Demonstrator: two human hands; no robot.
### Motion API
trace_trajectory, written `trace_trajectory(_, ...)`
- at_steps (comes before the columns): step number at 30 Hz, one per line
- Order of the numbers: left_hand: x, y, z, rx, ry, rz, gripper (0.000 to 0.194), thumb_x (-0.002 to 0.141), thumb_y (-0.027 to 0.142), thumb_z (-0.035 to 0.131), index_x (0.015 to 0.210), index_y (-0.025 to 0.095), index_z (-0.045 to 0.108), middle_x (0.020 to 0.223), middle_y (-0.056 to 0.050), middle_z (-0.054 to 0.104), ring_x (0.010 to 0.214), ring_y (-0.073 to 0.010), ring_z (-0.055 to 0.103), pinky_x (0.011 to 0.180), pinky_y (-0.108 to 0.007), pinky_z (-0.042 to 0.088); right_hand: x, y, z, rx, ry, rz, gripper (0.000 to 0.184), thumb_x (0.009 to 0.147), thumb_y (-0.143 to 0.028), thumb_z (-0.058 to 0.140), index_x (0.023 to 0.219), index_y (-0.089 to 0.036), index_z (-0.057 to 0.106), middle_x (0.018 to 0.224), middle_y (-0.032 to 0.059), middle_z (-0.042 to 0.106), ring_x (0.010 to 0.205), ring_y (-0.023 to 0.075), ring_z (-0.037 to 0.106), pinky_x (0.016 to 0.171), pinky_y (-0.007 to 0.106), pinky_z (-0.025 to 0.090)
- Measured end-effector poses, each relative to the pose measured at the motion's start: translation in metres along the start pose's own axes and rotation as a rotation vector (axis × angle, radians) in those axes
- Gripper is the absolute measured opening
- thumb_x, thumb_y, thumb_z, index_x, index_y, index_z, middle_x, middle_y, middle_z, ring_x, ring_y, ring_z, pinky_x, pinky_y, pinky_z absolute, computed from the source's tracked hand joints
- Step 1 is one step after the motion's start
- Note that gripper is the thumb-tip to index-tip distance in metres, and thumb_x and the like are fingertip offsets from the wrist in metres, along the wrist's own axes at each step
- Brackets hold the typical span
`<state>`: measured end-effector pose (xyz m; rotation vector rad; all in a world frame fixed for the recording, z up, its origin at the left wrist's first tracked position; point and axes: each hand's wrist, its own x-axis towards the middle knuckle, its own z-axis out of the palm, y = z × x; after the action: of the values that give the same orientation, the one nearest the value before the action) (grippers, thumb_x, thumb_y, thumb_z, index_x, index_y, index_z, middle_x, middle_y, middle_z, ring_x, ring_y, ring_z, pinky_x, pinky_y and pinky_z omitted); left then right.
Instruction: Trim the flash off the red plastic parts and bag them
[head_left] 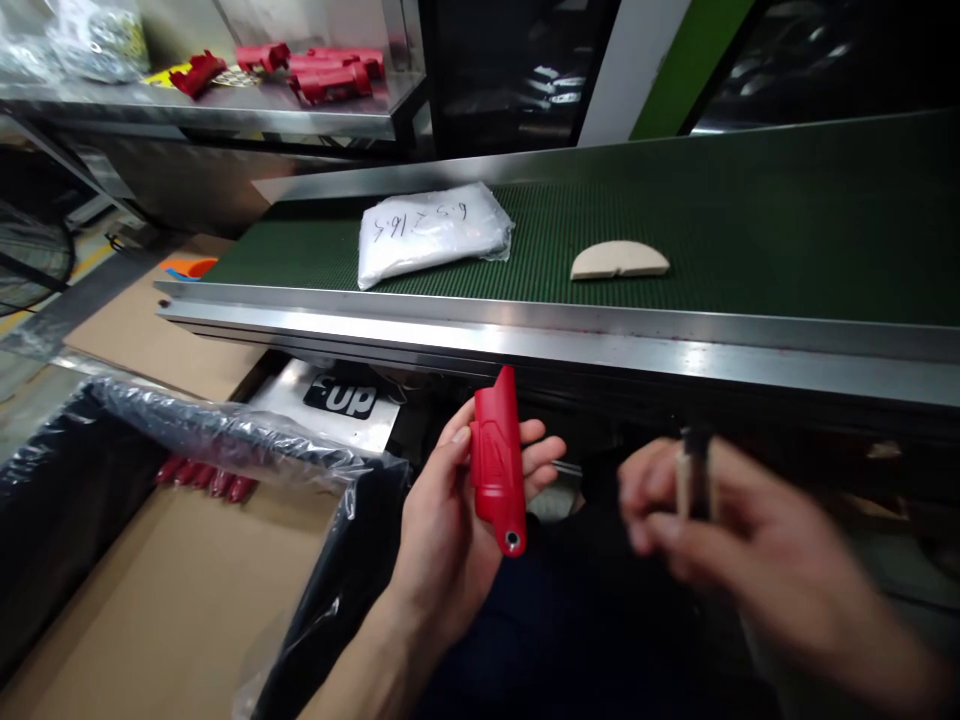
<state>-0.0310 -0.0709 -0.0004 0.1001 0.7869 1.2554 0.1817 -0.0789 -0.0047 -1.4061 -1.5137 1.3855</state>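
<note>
A person's left hand point(450, 520) holds a smooth, glossy red plastic casing point(497, 462) upright, below the metal edge of a conveyor. The casing is long and narrow, pointed at the top, with a small round hole at its lower end. It lies across the open palm, the thumb pressing one side and the fingers point(541, 455) loosely curled behind the other. The right hand point(720, 530), blurred, is just beside it; its fingers are drawn together, pinching a small slim part point(694, 470), dark at the top and pale along the sides, whose shape cannot be made out. Above the hands runs a conveyor belt point(750, 220) of dark green ribbed material with a brushed steel rim. On it lie a soft white plastic bag point(431, 232) with handwritten numbers and a pale half-round piece point(619, 260). At lower left, a cardboard box point(172, 600) lined with crinkled black plastic film holds more red pieces point(206, 476). Further red parts point(315, 70) lie on a steel shelf at the back.
</note>
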Motion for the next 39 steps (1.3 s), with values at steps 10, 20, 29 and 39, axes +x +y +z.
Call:
trace_trajectory(10,-0.001,-0.003,-0.005,-0.008,0.158,0.141,0.043,0.098,0.019,0.045,0.14,0.016,0.039,0.12,-0.018,0.063,0.114,-0.0282,0.061,0.094,-0.034,0.053,-0.002,-0.001,0.098,0.499,-0.031,0.253,0.04,0.083,-0.048,0.068,0.11,-0.02,0.056,0.068,-0.0001,0.065,0.04,0.0028,0.041,0.037,0.014,0.034)
trace_trajectory(20,-0.002,-0.016,-0.016,-0.004,0.289,-0.01,0.023,0.095,0.024,0.054,0.112,0.008,0.053,0.114,-0.019,0.062,0.108,-0.029,0.063,0.086,-0.031,0.056,-0.007,-0.003,0.082,0.637,0.043,0.267,0.034,0.087,-0.042,0.066,0.113,-0.021,0.064,0.067,0.0005,0.064,0.041,0.0023,0.042,0.039,0.015,0.033)
trace_trajectory(29,-0.003,-0.015,-0.025,0.073,0.227,-0.007,0.023,0.093,0.017,0.054,0.115,0.013,0.052,0.119,-0.018,0.062,0.096,-0.0199,0.065,0.084,-0.028,0.055,-0.008,-0.005,0.079,0.611,0.044,0.227,0.032,0.09,-0.041,0.063,0.117,-0.025,0.064,0.068,-0.0002,0.064,0.044,0.0033,0.045,0.041,0.015,0.035)
trace_trajectory(39,-0.008,-0.008,-0.033,0.247,0.098,0.191,0.037,0.088,0.013,0.06,0.119,0.03,0.05,0.113,-0.007,0.065,0.099,-0.0207,0.064,0.085,-0.033,0.053,-0.011,0.001,0.081,0.316,0.26,0.032,0.016,0.081,-0.034,0.072,0.095,-0.026,0.069,0.067,-0.0008,0.064,0.042,0.0064,0.051,0.035,0.017,0.038)
